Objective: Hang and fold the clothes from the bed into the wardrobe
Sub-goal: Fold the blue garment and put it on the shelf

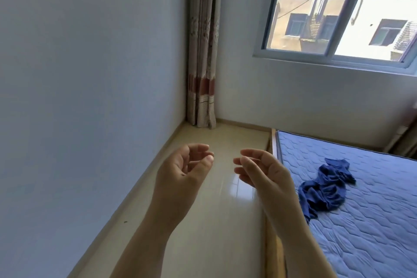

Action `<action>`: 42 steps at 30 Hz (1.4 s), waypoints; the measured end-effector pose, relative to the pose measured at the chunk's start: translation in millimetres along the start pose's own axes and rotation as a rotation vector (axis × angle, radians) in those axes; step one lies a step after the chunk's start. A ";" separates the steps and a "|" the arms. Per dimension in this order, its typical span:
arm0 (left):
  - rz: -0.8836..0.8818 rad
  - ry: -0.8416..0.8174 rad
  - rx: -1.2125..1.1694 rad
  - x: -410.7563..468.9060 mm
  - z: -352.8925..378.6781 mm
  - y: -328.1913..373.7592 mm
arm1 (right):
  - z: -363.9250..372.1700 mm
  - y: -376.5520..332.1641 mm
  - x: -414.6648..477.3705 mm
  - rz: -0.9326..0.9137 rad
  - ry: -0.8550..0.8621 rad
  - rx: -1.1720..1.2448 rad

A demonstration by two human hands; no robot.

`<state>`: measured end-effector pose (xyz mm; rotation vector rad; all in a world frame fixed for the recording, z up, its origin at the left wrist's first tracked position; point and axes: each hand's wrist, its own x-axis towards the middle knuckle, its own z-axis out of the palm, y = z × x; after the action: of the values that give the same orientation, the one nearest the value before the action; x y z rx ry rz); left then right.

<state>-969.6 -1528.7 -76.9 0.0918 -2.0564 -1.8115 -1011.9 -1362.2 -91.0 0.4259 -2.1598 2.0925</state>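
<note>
A crumpled dark blue garment [325, 185] lies on the blue quilted mattress of the bed [372, 221] at the right. My left hand [182, 171] and my right hand [264, 171] are raised over the floor in front of me, palms facing each other. Their fingers are loosely curled and hold nothing. The right hand is just left of the bed's edge, apart from the garment. No wardrobe is in view.
A white wall [79, 97] runs along the left. A patterned curtain [203, 52] hangs in the corner beside a window [338, 13]. A strip of glossy beige floor [214, 221] lies between wall and wooden bed frame [274, 250].
</note>
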 end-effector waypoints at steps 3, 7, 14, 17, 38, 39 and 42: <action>-0.025 -0.093 -0.029 37.9 19.9 -14.5 | -10.8 9.9 24.6 0.010 0.090 -0.022; -0.012 -0.193 -0.045 91.0 62.0 -28.9 | -37.9 28.1 66.2 0.018 0.211 -0.034; 0.027 -0.324 -0.072 186.8 145.1 -36.2 | -98.0 46.7 159.1 0.014 0.348 -0.064; 0.052 -0.368 -0.095 225.2 177.4 -39.5 | -121.5 53.5 195.9 -0.002 0.389 -0.081; 0.006 -0.742 -0.251 545.8 373.5 -109.4 | -209.7 152.5 469.9 0.078 0.757 -0.184; -0.007 -0.763 -0.258 554.2 386.1 -113.0 | -217.3 156.4 478.0 0.085 0.780 -0.188; -0.039 -0.827 -0.272 572.8 422.9 -121.2 | -241.8 166.4 498.7 0.097 0.866 -0.202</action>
<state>-1662.7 -1325.8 -86.1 -0.8250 -2.2522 -2.3916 -1562.0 -1183.4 -106.5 -0.5244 -1.8141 1.6037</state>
